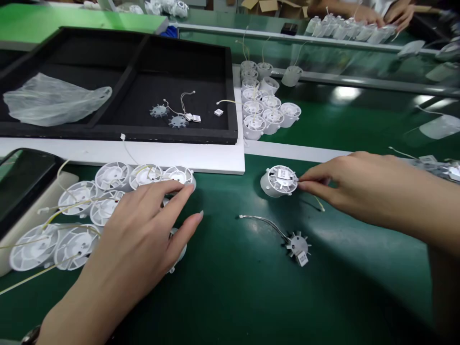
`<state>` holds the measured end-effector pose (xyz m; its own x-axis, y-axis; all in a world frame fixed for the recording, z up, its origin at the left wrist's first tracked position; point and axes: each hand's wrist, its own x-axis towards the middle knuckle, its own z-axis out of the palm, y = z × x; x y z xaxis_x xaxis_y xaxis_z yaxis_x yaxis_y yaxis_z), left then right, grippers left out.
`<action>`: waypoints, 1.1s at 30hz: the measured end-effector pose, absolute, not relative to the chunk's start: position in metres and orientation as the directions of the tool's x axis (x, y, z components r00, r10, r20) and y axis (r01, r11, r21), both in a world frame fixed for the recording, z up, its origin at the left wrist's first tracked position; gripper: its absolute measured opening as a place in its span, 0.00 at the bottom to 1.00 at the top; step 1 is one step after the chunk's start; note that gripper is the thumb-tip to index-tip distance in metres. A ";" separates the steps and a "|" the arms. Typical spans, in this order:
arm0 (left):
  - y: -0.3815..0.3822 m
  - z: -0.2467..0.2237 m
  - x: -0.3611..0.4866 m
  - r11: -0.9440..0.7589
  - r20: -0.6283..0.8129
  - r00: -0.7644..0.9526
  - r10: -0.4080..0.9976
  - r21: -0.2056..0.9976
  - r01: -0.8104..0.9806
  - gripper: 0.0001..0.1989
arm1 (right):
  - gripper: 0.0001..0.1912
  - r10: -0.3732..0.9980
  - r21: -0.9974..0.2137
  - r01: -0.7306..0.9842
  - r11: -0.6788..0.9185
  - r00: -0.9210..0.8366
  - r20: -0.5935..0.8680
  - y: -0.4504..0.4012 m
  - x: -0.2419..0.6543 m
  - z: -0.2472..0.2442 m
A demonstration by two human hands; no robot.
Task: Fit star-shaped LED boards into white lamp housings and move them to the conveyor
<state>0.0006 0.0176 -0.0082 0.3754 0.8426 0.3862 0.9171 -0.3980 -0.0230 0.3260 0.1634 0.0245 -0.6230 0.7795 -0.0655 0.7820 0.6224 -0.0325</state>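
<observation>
My left hand (pixel 143 235) reaches over a group of white round fan housings (pixel 113 176), fingers spread, the fingertips at the edge of one housing (pixel 179 175). Several housings are partly hidden beneath it. My right hand (pixel 362 191) pinches thumb and forefinger at the right rim of a single white housing (pixel 275 184), which has a notched disc with a white label on top. A thin wire (pixel 319 203) trails out below those fingers, so the pinch seems to be on this wire. Nearer me lies a loose grey notched disc (pixel 299 243) with a wire and a label.
A black divided tray (pixel 235 129) holds a plastic bag (pixel 53 100), notched discs (pixel 159 111) and small white labels. Several housings (pixel 272 117) stand to its right. A dark-screened device (pixel 28 187) lies at left. Across the bench, another person's hands (pixel 391 17) handle similar parts.
</observation>
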 end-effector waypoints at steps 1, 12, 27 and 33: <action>0.018 -0.008 0.000 -0.402 0.374 0.387 0.843 -0.041 0.915 0.16 | 0.09 0.789 0.031 0.788 0.614 -0.612 -0.052 0.161 0.327 0.028; 0.006 -0.003 0.022 -0.661 0.220 0.630 0.745 0.368 0.653 0.18 | 0.21 0.382 -0.291 0.357 0.888 -0.924 0.029 0.108 0.260 0.043; 0.003 0.019 0.015 -0.593 0.458 0.400 0.794 0.443 0.672 0.11 | 0.17 0.394 -0.478 0.487 0.731 -0.873 -0.286 0.110 0.254 0.040; 0.004 0.014 0.015 -0.482 0.417 0.286 0.863 0.505 0.717 0.10 | 0.17 0.476 -0.582 0.537 0.611 -0.836 -0.272 0.109 0.259 0.042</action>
